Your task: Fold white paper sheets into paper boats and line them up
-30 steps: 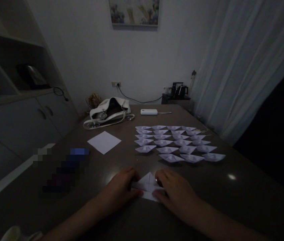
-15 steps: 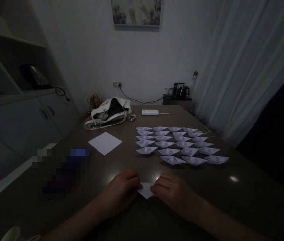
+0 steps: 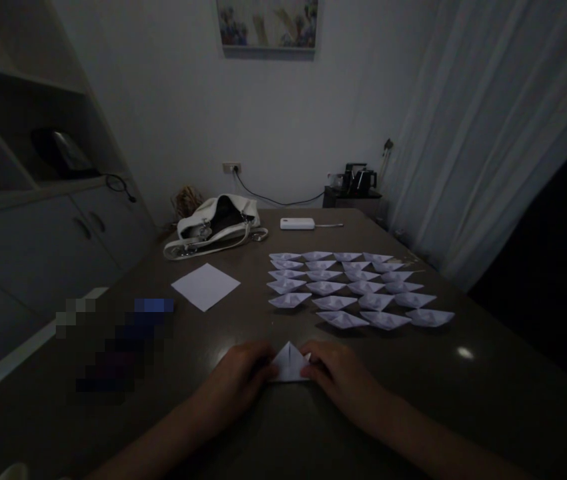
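Between my two hands is a small folded white paper (image 3: 289, 365), its point facing away from me and a crease line down its middle. My left hand (image 3: 243, 373) pinches its left corner, fingers curled behind and thumb in front. At the right corner my right hand (image 3: 336, 370) grips it the same way. Beyond my hands, several white paper boats (image 3: 341, 320) stand in rows on the table's right half. A pile of square white paper (image 3: 206, 287) lies to the left of the boats.
The dark table (image 3: 243, 427) stretches to the far wall. On it are a white handbag (image 3: 221, 223) at the back left and a white power bank (image 3: 297, 224) with a short cable. A blurred-out dark item (image 3: 128, 347) lies at left. Part of a pale cup (image 3: 13, 472) shows at bottom left.
The folded paper's point faced me before; now it faces away, with the straight edge near me. Both hands still hold its sides. The view has shifted slightly.
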A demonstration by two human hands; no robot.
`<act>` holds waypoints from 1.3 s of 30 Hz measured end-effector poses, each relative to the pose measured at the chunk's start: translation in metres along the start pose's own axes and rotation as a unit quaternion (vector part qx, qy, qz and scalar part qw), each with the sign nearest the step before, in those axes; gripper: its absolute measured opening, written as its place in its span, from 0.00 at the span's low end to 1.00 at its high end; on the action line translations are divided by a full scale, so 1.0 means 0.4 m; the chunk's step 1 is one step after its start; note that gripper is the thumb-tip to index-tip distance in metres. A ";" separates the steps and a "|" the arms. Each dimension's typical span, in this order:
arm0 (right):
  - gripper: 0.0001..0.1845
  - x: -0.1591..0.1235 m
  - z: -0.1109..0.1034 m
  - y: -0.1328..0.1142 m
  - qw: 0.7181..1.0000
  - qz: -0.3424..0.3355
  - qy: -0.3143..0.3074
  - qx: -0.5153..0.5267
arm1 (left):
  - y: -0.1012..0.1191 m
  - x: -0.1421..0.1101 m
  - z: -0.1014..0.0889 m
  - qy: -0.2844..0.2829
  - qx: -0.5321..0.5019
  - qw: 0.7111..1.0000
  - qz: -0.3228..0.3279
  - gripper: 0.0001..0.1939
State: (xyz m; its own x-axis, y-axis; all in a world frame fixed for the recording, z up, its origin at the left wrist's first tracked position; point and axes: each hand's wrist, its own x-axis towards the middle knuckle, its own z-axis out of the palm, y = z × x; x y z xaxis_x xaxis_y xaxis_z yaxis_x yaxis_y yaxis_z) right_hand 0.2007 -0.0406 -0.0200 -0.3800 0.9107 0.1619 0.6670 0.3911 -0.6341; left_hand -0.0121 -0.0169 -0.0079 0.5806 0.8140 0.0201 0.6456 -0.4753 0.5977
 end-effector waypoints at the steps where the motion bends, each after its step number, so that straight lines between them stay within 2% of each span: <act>1: 0.10 0.000 0.002 0.000 1.000 0.007 0.005 0.012 | 0.001 0.001 -0.002 -0.002 -0.008 1.000 -0.010 0.05; 4: 0.15 0.001 0.002 0.000 1.000 0.009 0.010 0.022 | 0.003 0.004 -0.006 -0.002 0.006 1.000 -0.029 0.04; 7: 0.11 0.002 -0.002 -0.002 1.000 -0.003 0.010 0.012 | 0.000 0.005 -0.004 0.005 0.015 0.999 -0.051 0.03; 9: 0.09 0.003 -0.004 -0.004 1.000 -0.012 0.005 0.000 | -0.001 0.004 -0.002 0.010 -0.001 0.998 -0.054 0.06; 12: 0.09 0.003 -0.006 -0.007 0.999 -0.032 0.000 -0.020 | -0.004 0.003 -0.003 0.019 0.005 1.000 0.004 0.07; 14: 0.08 0.001 -0.007 -0.008 0.998 -0.052 -0.005 -0.035 | -0.010 0.004 -0.004 -0.001 0.032 0.997 0.074 0.06; 16: 0.03 -0.001 -0.010 -0.007 0.997 -0.069 -0.011 -0.046 | -0.020 0.005 -0.004 -0.024 0.059 0.991 0.118 0.07; 18: 0.08 -0.004 -0.012 -0.005 0.996 -0.078 -0.012 -0.046 | -0.028 0.005 -0.001 -0.031 0.086 0.988 0.127 0.11; 20: 0.13 -0.006 -0.014 0.000 0.996 -0.082 -0.010 -0.039 | -0.030 0.002 0.001 -0.030 0.121 0.984 0.131 0.08; 23: 0.10 -0.004 -0.013 0.007 0.995 -0.101 0.010 -0.023 | -0.024 -0.004 -0.002 -0.013 0.165 0.975 0.149 0.10; 26: 0.07 0.000 -0.014 0.007 0.991 -0.118 0.061 0.029 | -0.012 -0.011 -0.009 0.029 0.144 0.977 0.158 0.13; 29: 0.04 0.006 -0.019 -0.006 0.984 -0.081 0.116 0.110 | 0.004 -0.013 -0.014 0.060 0.076 0.986 0.134 0.14; 32: 0.04 0.013 -0.021 -0.014 0.975 -0.015 0.129 0.183 | 0.026 -0.006 -0.009 0.043 -0.007 0.995 0.092 0.13; 34: 0.06 0.020 -0.018 -0.008 0.962 0.023 0.106 0.251 | 0.042 0.007 0.000 0.021 -0.045 0.997 0.063 0.14; 36: 0.12 0.028 -0.015 0.005 0.937 0.068 0.094 0.329 | 0.055 0.026 0.011 0.019 -0.076 0.996 0.040 0.16; 39: 0.20 0.039 -0.016 0.026 0.903 0.119 0.125 0.393 | 0.065 0.060 0.027 0.006 -0.164 0.986 0.015 0.18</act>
State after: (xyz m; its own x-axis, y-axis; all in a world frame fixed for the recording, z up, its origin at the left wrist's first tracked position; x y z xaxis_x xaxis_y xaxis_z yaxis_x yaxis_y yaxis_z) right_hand 0.2059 -0.0216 -0.0194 -0.0634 0.9966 0.0529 0.0121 0.0537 -0.9985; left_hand 0.0239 -0.0135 -0.0004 0.5895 0.8062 0.0502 0.4323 -0.3673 0.8235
